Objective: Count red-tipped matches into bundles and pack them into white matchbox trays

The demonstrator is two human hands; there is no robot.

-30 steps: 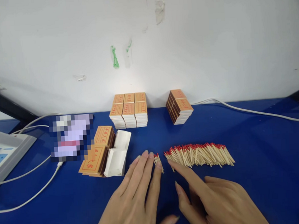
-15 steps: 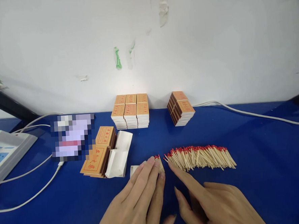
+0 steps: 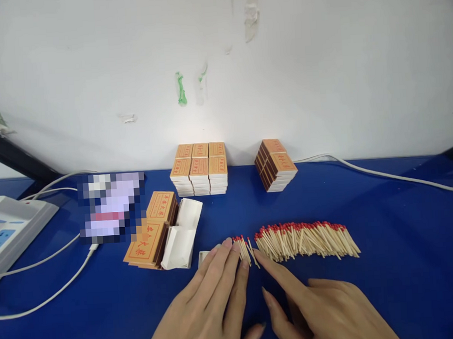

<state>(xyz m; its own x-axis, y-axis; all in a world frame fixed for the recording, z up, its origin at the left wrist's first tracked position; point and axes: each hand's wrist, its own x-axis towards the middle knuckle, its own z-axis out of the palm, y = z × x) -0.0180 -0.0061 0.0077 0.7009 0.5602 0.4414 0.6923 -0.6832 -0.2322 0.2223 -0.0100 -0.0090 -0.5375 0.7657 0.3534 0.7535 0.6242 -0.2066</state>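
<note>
I'm seeing a loose match (image 3: 253, 252) lying between my left hand (image 3: 204, 306) and the nearer right hand (image 3: 327, 306), just left of its index fingertip (image 3: 258, 255). The match's long axis is running near-to-far, leaning left, its red head pointing toward the far edge of the worktop (image 3: 401, 215). Right thumb and index are standing apart; left fingers are lying extended, gripping nothing visible.

Facing you: pale wall (image 3: 320, 71) across the upper frame, green scrap (image 3: 181, 89) left of centre. Blue tabletop (image 3: 407, 230) spans your lower frame; dark bars (image 3: 12, 149) at both edges.
</note>
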